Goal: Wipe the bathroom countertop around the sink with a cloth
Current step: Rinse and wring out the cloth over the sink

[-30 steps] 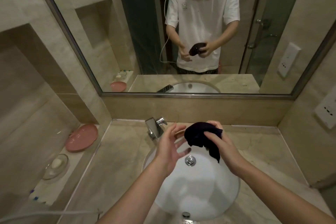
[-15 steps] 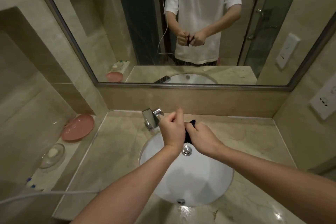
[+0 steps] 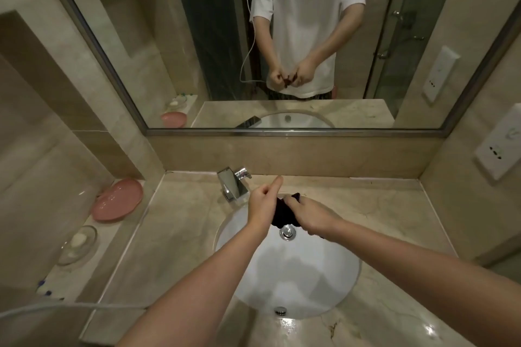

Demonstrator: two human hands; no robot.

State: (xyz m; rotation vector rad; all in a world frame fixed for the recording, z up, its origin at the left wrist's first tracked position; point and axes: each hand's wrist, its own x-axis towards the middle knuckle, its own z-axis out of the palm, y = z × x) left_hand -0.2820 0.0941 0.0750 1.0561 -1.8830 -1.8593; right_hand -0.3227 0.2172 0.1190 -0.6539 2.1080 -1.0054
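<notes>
Marble, beige and veined, made up the tabletop (image 3: 174, 234), wet and glinting at its near edge around 5 o'clock. Set into it was a white oval sink (image 3: 296, 284), with an overflow hole on its near wall and a chrome drain plug (image 3: 287, 232) toward its far side. Above the far half of the sink both forearms reached in, and the two hands met over the drain. A dark cloth (image 3: 283, 213) was bunched between them, clear of the tabletop. The left hand (image 3: 262, 203) gripped its left end with curled fingers, the forefinger pointing toward 12 o'clock. The right hand (image 3: 313, 215) held the right end, fingers closed over the fabric. At 11 o'clock from the hands stood a chrome faucet (image 3: 232, 184). On a side ledge at 9 o'clock lay a pink dish (image 3: 118, 200), and nearer, a clear soap dish (image 3: 77, 244). Beyond, at 12 o'clock, a mirror (image 3: 197, 51) reflected a person in a white T-shirt.
</notes>
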